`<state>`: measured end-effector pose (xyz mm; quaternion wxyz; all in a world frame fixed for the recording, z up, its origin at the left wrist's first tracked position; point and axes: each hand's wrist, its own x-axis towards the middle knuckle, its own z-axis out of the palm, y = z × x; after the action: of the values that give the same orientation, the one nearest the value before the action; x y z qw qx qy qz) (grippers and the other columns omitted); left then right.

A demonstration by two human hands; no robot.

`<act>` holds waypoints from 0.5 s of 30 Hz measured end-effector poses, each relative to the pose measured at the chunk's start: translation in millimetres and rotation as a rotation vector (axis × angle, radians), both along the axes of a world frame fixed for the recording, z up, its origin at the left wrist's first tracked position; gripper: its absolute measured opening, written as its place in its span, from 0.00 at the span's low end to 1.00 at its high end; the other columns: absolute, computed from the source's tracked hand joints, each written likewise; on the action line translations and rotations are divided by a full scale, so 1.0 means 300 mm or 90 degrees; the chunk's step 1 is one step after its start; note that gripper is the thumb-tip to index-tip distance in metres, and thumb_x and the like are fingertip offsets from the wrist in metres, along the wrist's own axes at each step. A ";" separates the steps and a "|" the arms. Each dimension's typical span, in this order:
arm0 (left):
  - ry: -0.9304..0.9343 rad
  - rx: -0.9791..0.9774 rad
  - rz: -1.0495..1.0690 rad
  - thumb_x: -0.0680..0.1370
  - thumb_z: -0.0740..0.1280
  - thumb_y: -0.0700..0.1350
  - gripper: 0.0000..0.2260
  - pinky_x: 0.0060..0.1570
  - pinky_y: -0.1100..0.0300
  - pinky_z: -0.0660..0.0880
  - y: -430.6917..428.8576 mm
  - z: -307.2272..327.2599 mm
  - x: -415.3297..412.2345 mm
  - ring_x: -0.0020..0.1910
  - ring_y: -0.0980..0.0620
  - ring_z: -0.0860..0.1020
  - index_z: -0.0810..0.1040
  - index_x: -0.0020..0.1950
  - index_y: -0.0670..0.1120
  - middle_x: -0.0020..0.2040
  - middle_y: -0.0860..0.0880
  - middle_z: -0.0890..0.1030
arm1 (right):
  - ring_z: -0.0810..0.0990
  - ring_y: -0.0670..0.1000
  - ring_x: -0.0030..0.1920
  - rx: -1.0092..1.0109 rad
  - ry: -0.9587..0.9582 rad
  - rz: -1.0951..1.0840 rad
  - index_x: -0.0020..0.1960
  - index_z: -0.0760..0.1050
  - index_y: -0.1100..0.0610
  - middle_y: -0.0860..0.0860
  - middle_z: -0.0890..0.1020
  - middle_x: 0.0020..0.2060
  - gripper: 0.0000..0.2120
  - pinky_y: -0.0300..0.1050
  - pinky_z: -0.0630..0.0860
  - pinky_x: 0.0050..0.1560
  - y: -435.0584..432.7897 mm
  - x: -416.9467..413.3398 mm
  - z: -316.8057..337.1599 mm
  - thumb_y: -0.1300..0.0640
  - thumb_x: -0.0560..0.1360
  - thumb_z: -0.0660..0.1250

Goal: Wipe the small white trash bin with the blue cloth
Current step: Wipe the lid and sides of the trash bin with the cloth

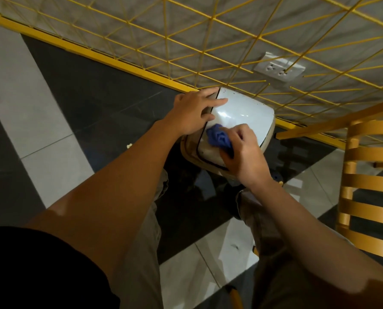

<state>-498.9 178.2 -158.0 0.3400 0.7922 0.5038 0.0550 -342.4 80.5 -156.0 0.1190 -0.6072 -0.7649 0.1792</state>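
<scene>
Fingers (217,101) of the left hand (192,112) are seen spread and nearly straight, laid flat on the far left edge of the white trash bin (246,110), at about ten o'clock on its lid. Curled round the bunched blue cloth (218,137), the right hand (241,152) presses it against the lid's near side, at about seven o'clock. The bin is placed on the dark and pale tiled floor (52,134), just beside the yellow wire grid (208,41) on the wall. A white double socket (279,69) is mounted at one o'clock from the bin, and a wooden slatted chair (368,181) stands at four o'clock. No readable writing or brand can be made out on any surface.
</scene>
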 end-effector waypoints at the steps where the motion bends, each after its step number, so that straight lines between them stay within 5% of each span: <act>1: -0.005 -0.002 0.001 0.78 0.62 0.45 0.21 0.69 0.46 0.53 0.000 0.000 -0.001 0.74 0.48 0.59 0.66 0.70 0.59 0.76 0.54 0.58 | 0.74 0.62 0.49 -0.012 -0.015 0.016 0.61 0.72 0.63 0.63 0.74 0.50 0.21 0.51 0.74 0.42 -0.005 0.003 -0.007 0.59 0.70 0.69; 5: -0.024 0.003 0.008 0.78 0.62 0.43 0.21 0.69 0.47 0.53 -0.005 -0.001 -0.004 0.74 0.48 0.60 0.67 0.70 0.59 0.76 0.53 0.58 | 0.74 0.62 0.51 -0.081 -0.063 0.058 0.61 0.73 0.62 0.61 0.74 0.51 0.20 0.55 0.77 0.43 -0.037 0.003 -0.060 0.60 0.70 0.69; 8: -0.034 -0.002 0.010 0.79 0.62 0.43 0.21 0.69 0.47 0.52 -0.007 -0.006 -0.005 0.74 0.48 0.59 0.66 0.70 0.59 0.76 0.54 0.58 | 0.73 0.60 0.51 -0.104 -0.082 0.045 0.61 0.74 0.58 0.59 0.74 0.51 0.17 0.48 0.73 0.43 -0.060 0.000 -0.068 0.57 0.73 0.67; 15: 0.000 0.002 0.004 0.79 0.62 0.44 0.21 0.69 0.46 0.52 -0.004 -0.003 0.001 0.74 0.49 0.58 0.66 0.70 0.60 0.76 0.56 0.57 | 0.73 0.61 0.49 0.022 -0.006 -0.057 0.61 0.72 0.62 0.62 0.74 0.50 0.20 0.51 0.75 0.38 -0.023 0.018 0.021 0.61 0.70 0.70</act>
<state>-498.6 177.1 -159.0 0.3383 0.7914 0.5059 0.0570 -337.1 73.6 -149.6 0.1334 -0.6399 -0.7402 0.1575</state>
